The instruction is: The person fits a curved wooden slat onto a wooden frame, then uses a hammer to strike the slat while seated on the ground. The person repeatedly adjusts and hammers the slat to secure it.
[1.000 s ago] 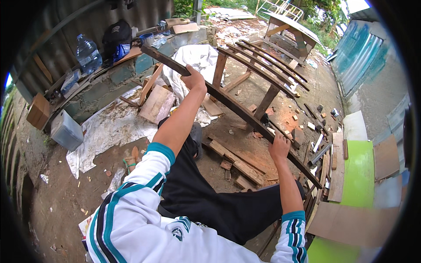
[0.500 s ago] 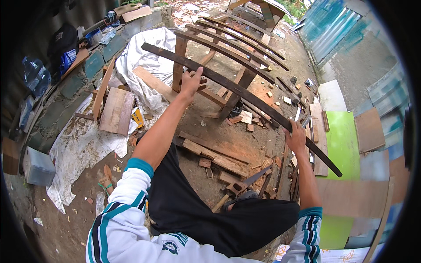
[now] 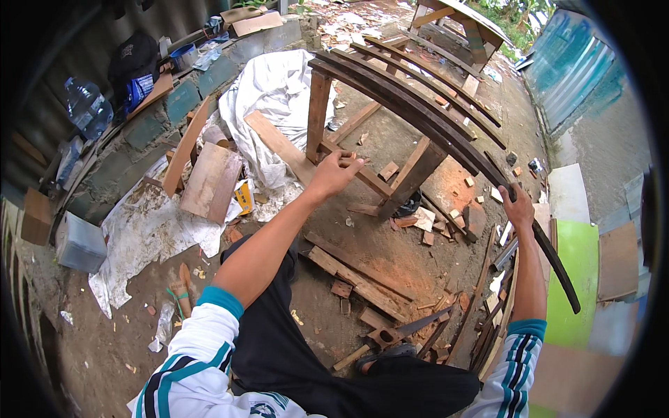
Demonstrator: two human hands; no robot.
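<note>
My right hand (image 3: 516, 207) is closed around a long, dark wooden strip (image 3: 552, 259). The strip runs up and left onto a low wooden frame (image 3: 320, 111), lying against the dark slats on top; where it ends among them is hard to tell. One end juts out past my hand on the right. My left hand (image 3: 334, 174) is off the strip, fingers loosely bent and apart, in front of the frame's near-left leg. Several other dark slats (image 3: 446, 88) stretch across the frame, roughly parallel.
On the ground near my foot lie a handsaw (image 3: 421, 322), a hammer (image 3: 352, 357) and wooden boards (image 3: 355, 279). Offcuts are scattered by the frame. A white sheet (image 3: 268, 90) lies left of it, near a block wall (image 3: 181, 104). Green panel (image 3: 575, 258) at right.
The dark strip has moved away from me onto the frame's top. My left hand has let go of it and lowered, while my right hand keeps its grip. The view has shifted left.
</note>
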